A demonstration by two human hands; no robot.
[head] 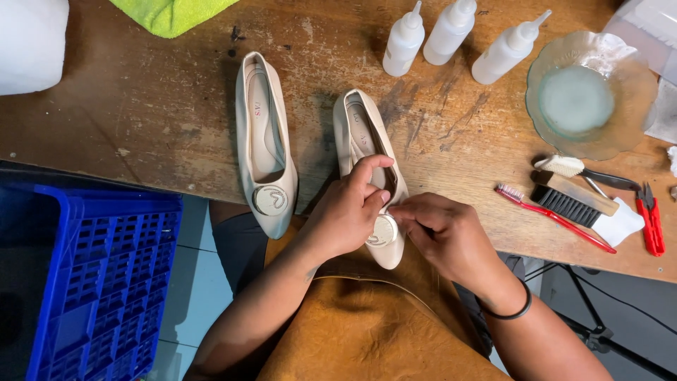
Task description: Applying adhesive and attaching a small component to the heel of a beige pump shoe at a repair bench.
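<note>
The left hand lies curled over the toe end of a cream leather high-heeled pump, fingers bent into the shoe's opening and thumb pressed against its upper, so it holds the shoe fast. The right hand meets it from the other side, fingertips pinched narrow at the round metal ornament on the toe; whether they grip the ornament or only touch it cannot be told. This shoe sits at the near edge of the worn wooden tabletop, its toe hanging over the edge above a tan leather apron.

Just beside it, toward the left, lies a matching cream pump with the same round ornament, heel pointing to the far edge. At the far edge stand three white squeeze bottles, and near the far right corner a clear glass bowl with pale liquid. Along the right side lie a small white-bristled brush, a black-bristled wooden brush, a red toothbrush and red-handled snips. A green cloth rests at the far edge, left. A blue plastic crate stands below the tabletop's near left edge
</note>
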